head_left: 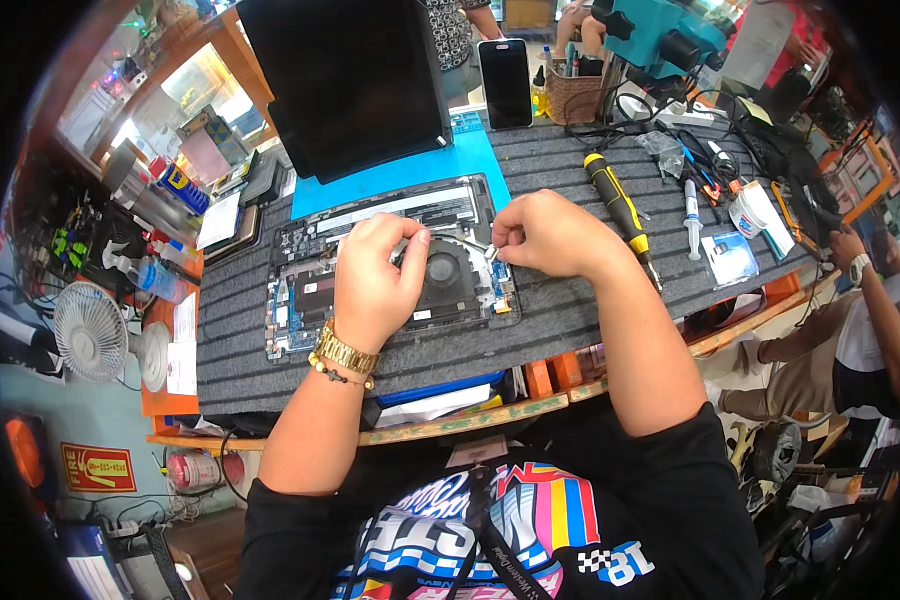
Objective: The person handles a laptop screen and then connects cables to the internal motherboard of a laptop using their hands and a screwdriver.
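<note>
An opened laptop base (440,310) lies on the grey ribbed mat, its fan (442,270), battery (410,218) and blue circuit boards showing. My left hand (378,270) rests over its middle, fingers curled together beside the fan; what they hold, if anything, is hidden. My right hand (555,235) is at the base's right edge, thumb and fingers pinched together by a small silvery part (489,253). Whether that part is in the pinch I cannot make out. Behind the base, a dark laptop screen (355,85) stands upright on a blue mat (475,160).
Right of the base lie a yellow-black screwdriver (618,200), a syringe (691,215) and a small clear packet (730,257). A phone (506,85) stands at the back near a pen basket (574,97). At left are a spray can (180,185) and a fan (91,330). Another person's arm (870,290) is at far right.
</note>
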Motion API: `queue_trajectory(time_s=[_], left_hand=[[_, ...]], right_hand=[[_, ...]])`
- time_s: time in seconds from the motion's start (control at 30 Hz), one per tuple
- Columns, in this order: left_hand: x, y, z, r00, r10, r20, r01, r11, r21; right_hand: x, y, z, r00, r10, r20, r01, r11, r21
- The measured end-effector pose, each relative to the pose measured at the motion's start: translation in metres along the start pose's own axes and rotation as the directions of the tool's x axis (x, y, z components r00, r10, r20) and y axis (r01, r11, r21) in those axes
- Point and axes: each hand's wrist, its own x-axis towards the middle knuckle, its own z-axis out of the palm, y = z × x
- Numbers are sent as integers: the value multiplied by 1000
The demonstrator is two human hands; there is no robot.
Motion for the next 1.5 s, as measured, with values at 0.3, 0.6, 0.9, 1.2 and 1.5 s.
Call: queue_trajectory(time_s=[0.3,0.6,0.9,1.2,1.5], left_hand=[[-7,-2,3,999,10,31,-10,1000,18],[-10,-1,3,999,45,7,-45,999,9],[-13,0,0,999,40,2,-40,999,35],[-11,7,0,999,25,43,-27,999,47],[-11,13,0,999,29,31,-30,1000,10]], right_hand=[[2,-8,1,990,-88,108,96,993,-71],[9,1,4,974,-94,206,118,988,-103],[7,-4,3,976,-108,190,121,991,-62],[16,12,20,973,-221,-60,218,975,-44],[15,-33,37,986,-11,-165,-43,946,-321]])
